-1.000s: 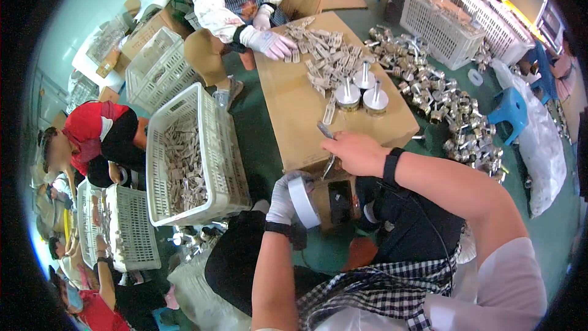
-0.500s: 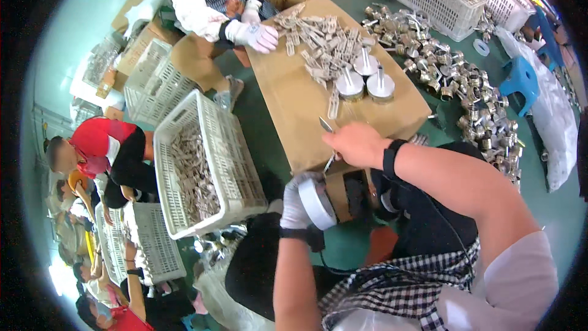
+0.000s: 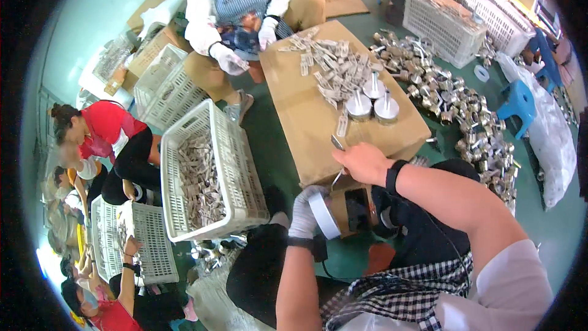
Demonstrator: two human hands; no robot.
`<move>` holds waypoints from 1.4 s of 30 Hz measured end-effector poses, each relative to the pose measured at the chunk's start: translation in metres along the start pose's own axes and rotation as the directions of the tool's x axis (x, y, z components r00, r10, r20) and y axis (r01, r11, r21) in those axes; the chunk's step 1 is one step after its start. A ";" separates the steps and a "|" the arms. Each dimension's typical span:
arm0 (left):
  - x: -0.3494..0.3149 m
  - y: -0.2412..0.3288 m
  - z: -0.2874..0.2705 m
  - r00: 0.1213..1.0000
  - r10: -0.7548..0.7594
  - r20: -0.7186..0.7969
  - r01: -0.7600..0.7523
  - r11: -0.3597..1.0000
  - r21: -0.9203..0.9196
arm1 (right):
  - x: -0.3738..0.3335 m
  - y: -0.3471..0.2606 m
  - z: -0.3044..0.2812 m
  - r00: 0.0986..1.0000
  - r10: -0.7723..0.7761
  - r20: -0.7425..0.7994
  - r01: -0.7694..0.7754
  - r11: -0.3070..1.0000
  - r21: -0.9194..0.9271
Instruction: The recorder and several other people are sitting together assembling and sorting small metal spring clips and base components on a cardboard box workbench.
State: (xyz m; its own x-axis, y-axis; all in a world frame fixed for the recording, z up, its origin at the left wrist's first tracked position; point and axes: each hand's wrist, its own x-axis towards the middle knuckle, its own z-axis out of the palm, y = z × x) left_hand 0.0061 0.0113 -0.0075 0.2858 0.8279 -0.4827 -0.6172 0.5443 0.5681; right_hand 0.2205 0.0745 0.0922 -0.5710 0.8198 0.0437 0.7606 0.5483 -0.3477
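My left hand (image 3: 304,213), in a whitish glove with a dark wristband, grips a round part with a white disc face (image 3: 325,216). Its far side is hidden by the glove. Just above and to the right, my bare right hand (image 3: 365,163) is closed around a slim metal tool; its flat, blade-like end (image 3: 336,142) sticks out beyond the fingers. A thin metal shaft shows below that hand, near the disc. On the cardboard box ahead stand three round parts (image 3: 359,106) with white tops and upright posts, beside a pile of pale metal clips (image 3: 343,64).
The cardboard box (image 3: 294,125) forms the work surface. White crates (image 3: 240,165) of clips stand left. Many metal fittings (image 3: 456,101) lie on the floor right, near a blue stool (image 3: 516,108). A gloved co-worker (image 3: 242,12) sits across; others work at left.
The view has shifted, so the box sits lower. Across the box, the co-worker's gloved hand has come off its edge. My hands keep their holds, the right close above the left.
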 end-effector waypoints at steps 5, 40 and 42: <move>0.006 0.011 -0.004 0.999 0.035 -0.008 -0.035 0.997 -0.061 | 0.007 -0.003 -0.005 0.997 -0.058 -0.043 0.056 0.997 -0.050; 0.017 0.001 -0.007 0.998 0.020 -0.065 -0.026 0.996 -0.082 | 0.009 -0.002 -0.006 0.999 -0.035 0.031 0.038 0.996 -0.085; 0.017 0.000 -0.015 0.999 0.010 -0.033 -0.013 0.996 -0.093 | 0.009 -0.008 -0.009 0.999 -0.040 0.036 0.043 0.995 -0.087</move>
State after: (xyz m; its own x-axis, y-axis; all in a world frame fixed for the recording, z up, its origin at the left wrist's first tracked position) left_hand 0.0003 0.0234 -0.0260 0.2554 0.8285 -0.4983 -0.6864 0.5184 0.5100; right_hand 0.2127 0.0792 0.1041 -0.6119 0.7906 0.0242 0.7590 0.5956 -0.2629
